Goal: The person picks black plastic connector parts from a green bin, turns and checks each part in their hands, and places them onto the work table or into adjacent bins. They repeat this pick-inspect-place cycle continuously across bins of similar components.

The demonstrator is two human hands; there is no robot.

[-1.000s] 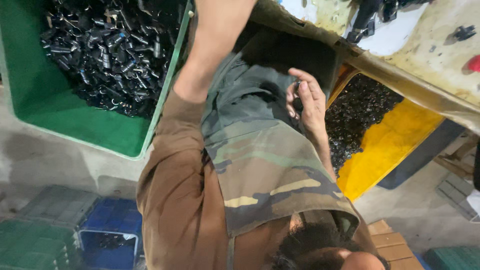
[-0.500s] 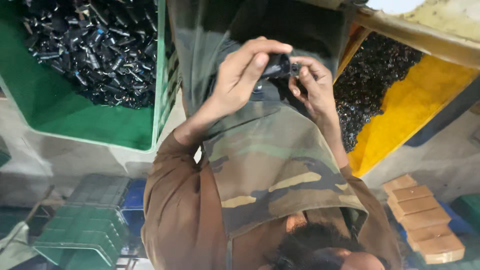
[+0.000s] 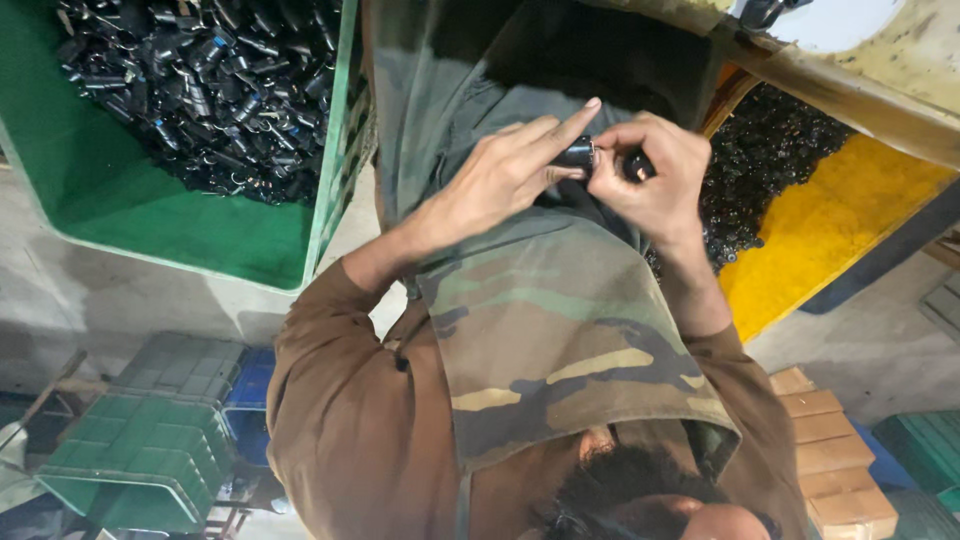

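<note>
Hands meet at the centre of the head view, above a camouflage cloth [image 3: 560, 340] draped over the lap. Left hand [image 3: 495, 180] pinches a small black cylindrical part [image 3: 578, 153] between thumb and extended index finger; its remaining fingers are curled loosely. Right hand [image 3: 650, 170] is closed around a second small black part [image 3: 636, 166], fingers pressed together over it, only the dark rounded end showing. Both parts sit end to end, touching or nearly so; the exact joint is hidden by the fingers. Each part is dark, glossy and short, with a pale ring visible on the left one. Green bin [image 3: 170, 220] to the left holds a heap of similar black parts [image 3: 210, 80]. Yellow bin [image 3: 830, 230] to the right holds another dark heap [image 3: 760, 170]. Brown sleeves [image 3: 340, 400] cover both forearms
</note>
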